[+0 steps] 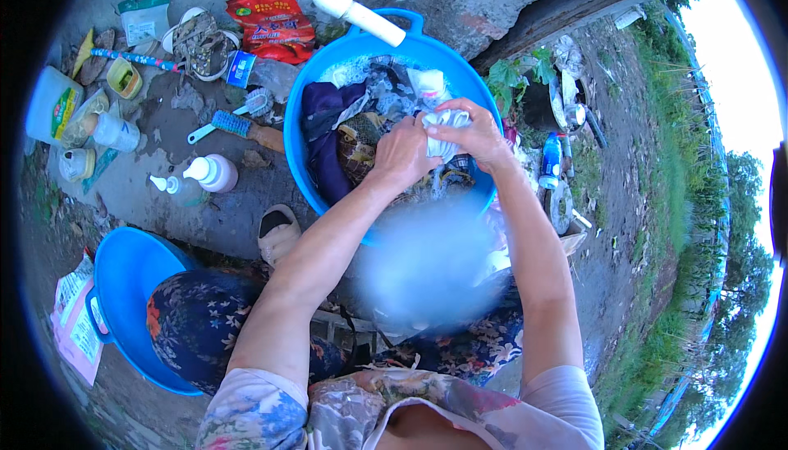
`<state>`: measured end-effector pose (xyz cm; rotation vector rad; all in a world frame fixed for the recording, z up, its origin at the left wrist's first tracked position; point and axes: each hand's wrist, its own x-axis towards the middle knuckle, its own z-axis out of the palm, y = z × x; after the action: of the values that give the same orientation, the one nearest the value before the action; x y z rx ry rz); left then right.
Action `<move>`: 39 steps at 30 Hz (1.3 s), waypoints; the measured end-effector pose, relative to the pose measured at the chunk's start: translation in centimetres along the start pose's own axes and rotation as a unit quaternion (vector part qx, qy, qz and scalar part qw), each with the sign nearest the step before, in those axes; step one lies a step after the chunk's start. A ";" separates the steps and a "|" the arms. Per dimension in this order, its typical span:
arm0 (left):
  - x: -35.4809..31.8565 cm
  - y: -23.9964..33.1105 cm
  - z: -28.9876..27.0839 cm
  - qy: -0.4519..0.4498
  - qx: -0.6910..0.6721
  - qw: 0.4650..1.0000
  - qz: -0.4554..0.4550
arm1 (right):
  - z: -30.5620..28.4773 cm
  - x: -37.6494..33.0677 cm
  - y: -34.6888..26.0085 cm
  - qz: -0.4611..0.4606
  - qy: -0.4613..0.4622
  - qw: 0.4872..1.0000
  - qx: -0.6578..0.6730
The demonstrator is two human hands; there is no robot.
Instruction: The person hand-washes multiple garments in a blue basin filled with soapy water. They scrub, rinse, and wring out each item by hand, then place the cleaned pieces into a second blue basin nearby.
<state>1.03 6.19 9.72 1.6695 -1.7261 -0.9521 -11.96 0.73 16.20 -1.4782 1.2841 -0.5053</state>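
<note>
A bunched white cloth (443,145) is gripped between my two hands above the blue tub (293,134). My left hand (399,153) is closed on its left side, and my right hand (478,134) has its fingers wrapped over the right side. Beneath them, wet laundry lies in sudsy water: a dark purple garment (322,146), a brown patterned cloth (358,145) and grey-black pieces. Another white piece (430,83) rests just beyond my hands, near the far right wall of the tub. A pale blurred patch hides the tub's near edge.
A white pipe (353,11) juts over the tub's far rim. To the left are a blue-bristled brush (232,123), pump bottles (215,173), a red bag (272,27) and several plastic containers. A second blue tub (131,278) stands by my left knee; a blue bottle (551,160) is at right.
</note>
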 end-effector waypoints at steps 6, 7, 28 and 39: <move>2.0 -3.3 -1.7 -0.122 -0.596 0.783 -0.130 | -2.2 -0.9 -1.3 -0.279 0.116 0.951 -0.071; 1.3 -2.7 -1.8 -0.209 -0.668 0.700 -0.139 | -2.0 -1.5 -1.5 -0.306 0.117 0.939 -0.107; 0.2 5.6 1.2 0.376 -0.100 0.790 0.474 | -0.6 -1.5 2.7 0.069 -0.074 0.883 0.458; -0.4 2.9 5.8 0.249 0.012 0.798 0.548 | -2.7 2.1 4.1 0.205 -0.177 0.963 -0.008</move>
<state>-5.30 7.20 8.56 0.5530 -1.8536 0.0717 -15.37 -1.70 12.91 -1.2016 1.2597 0.0435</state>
